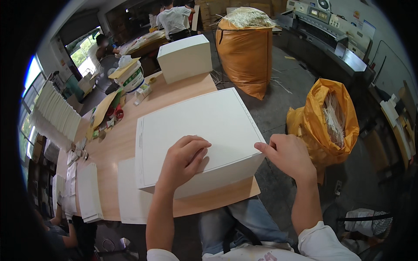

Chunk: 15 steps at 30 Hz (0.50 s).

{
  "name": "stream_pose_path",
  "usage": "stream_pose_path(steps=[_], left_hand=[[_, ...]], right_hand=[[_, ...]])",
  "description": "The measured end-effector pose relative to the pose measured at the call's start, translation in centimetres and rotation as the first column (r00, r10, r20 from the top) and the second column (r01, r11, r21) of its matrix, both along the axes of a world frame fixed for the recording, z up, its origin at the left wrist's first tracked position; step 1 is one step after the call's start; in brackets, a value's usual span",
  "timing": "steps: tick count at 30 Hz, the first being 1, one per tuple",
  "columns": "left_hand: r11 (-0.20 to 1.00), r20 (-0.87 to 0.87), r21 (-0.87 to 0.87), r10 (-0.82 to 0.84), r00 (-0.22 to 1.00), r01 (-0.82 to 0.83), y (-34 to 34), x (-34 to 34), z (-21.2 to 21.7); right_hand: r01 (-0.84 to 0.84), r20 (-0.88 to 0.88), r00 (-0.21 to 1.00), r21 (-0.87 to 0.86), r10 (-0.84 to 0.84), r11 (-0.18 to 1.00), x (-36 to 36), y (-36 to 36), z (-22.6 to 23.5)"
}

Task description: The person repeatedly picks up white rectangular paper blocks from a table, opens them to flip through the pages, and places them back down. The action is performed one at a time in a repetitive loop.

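A tall stack of large white paper sheets [196, 115] stands in front of me near the table's front right edge. Thin dark lines run along the borders of its top sheet. My left hand [186, 157] rests on top of it near the front, fingers curled together and the thumb close to their tips; nothing shows in it. At the stack's right front corner is my right hand [289, 154]. Its thumb tip presses the top edge, and the other fingers are bent, partly hidden behind the hand.
The wooden table [117, 148] also bears a second white stack [185, 58], lower piles [89, 191], a white bucket [130, 78] and clutter. Orange sacks of paper strips [246, 56] [311, 122] stand right, before a large machine [326, 30]. Other people [172, 21] are at far and left.
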<state>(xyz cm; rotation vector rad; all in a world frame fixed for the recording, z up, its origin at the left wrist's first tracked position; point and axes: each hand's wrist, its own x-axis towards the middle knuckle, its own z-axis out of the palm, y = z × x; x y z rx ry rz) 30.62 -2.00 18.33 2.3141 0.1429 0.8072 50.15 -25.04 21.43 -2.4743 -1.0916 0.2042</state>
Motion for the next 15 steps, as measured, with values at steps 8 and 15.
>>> stream_pose_path(steps=[8,15], left_hand=[[1.000,0.008,0.011,-0.017,1.000,0.017,0.0,-0.3,0.1],[1.000,-0.021,-0.001,-0.030,0.999,0.030,-0.2,-0.1,0.2]], right_hand=[[0.039,-0.087,0.995,-0.026,-0.042,0.999,0.4,0.5,0.5],[0.046,-0.101,0.995,0.604,0.019,0.796,-2.3,3.0,-0.7]])
